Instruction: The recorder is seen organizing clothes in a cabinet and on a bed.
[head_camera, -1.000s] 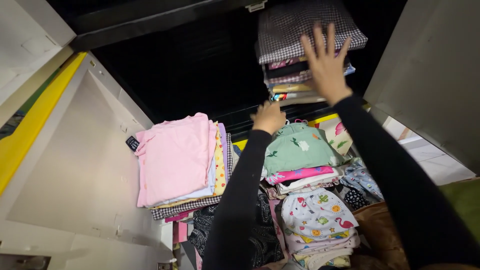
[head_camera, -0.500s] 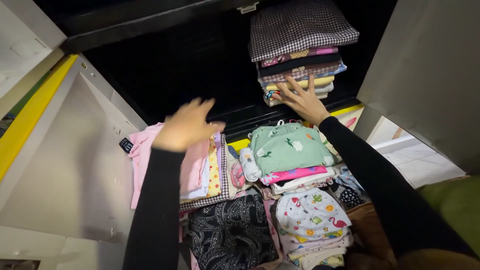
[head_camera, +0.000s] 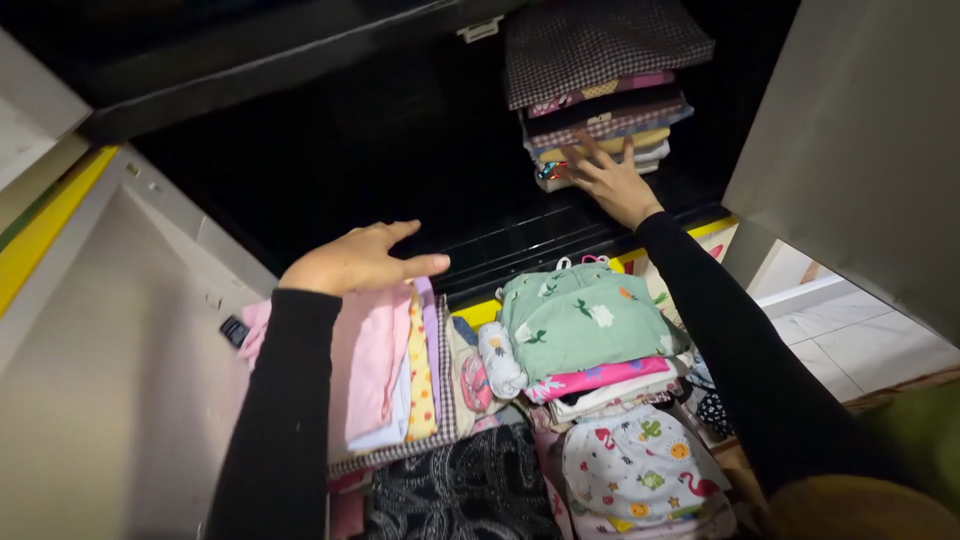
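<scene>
Head view: the left hand (head_camera: 355, 262) lies flat with fingers spread on the pink pile (head_camera: 375, 365), at its far edge. The right hand (head_camera: 612, 182), fingers apart, touches the bottom of the folded stack (head_camera: 600, 90) inside the dark cabinet (head_camera: 350, 150). A green pile (head_camera: 580, 318) sits between both arms.

pink stack (head_camera: 375, 350): partly under sleeve | flamingo stack (head_camera: 640, 475): cut off by bottom edge
</scene>
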